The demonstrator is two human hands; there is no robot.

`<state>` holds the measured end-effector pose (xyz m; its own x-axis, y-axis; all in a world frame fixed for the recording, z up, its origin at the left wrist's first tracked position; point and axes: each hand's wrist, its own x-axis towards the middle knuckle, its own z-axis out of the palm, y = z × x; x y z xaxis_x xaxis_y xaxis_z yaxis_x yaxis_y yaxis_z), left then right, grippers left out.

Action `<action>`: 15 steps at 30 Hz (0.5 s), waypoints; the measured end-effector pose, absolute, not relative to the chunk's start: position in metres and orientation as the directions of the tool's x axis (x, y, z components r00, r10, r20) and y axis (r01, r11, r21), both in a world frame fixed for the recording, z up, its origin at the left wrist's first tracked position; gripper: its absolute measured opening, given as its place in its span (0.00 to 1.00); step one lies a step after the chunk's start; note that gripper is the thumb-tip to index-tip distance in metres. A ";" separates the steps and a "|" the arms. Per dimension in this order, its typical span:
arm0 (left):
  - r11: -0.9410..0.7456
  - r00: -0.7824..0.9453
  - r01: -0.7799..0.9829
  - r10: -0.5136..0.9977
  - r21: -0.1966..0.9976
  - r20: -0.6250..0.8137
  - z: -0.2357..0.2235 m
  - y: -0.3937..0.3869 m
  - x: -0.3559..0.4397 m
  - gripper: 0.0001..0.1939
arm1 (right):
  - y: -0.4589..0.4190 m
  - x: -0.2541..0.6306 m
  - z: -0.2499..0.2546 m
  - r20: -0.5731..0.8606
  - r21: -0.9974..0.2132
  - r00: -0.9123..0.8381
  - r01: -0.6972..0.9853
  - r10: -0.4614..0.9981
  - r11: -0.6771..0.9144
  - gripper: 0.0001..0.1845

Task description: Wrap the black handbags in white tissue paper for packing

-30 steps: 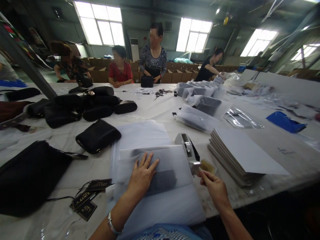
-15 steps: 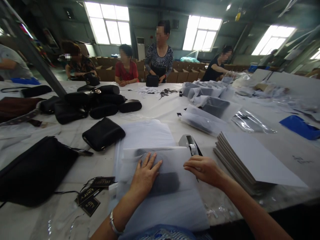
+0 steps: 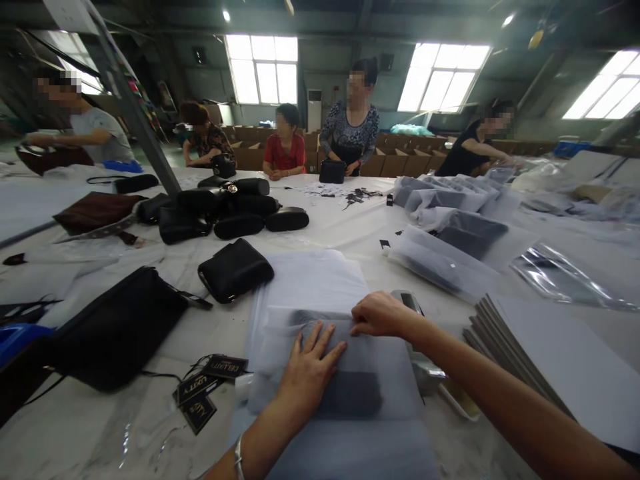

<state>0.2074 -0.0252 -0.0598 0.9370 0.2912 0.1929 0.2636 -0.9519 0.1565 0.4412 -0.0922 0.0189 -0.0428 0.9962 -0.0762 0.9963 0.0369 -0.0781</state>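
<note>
On the white table (image 3: 345, 230), a paper-wrapped dark bundle (image 3: 353, 393) lies under both hands (image 3: 310, 367) (image 3: 380, 315).

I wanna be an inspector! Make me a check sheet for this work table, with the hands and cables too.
Surface: white table, crowded.
Job's things: translucent sheet over a dark item; tape dispenser, partly hidden.
Clutter: black bags, hang tags, stacked boards.
Hands: left hand flat on the sheet; right hand curled at it, grip unclear.
Cables: nothing seen.
Surroundings: co-workers, cardboard boxes, bright windows.
</note>
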 end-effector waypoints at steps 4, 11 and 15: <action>-0.953 0.938 0.260 0.288 0.158 0.191 -0.062 -0.025 0.208 0.25 | -0.081 0.448 0.017 -0.091 -0.065 0.003 0.998 0.996 -0.009 0.17; -0.951 0.936 0.262 0.292 0.165 0.198 -0.064 -0.023 0.208 0.25 | -0.088 0.484 0.006 -0.054 -0.157 0.192 0.968 0.980 -0.198 0.19; -0.949 0.935 0.262 0.295 0.176 0.198 -0.063 -0.023 0.207 0.24 | -0.134 0.496 0.003 0.107 -0.162 0.442 0.892 0.891 -0.423 0.12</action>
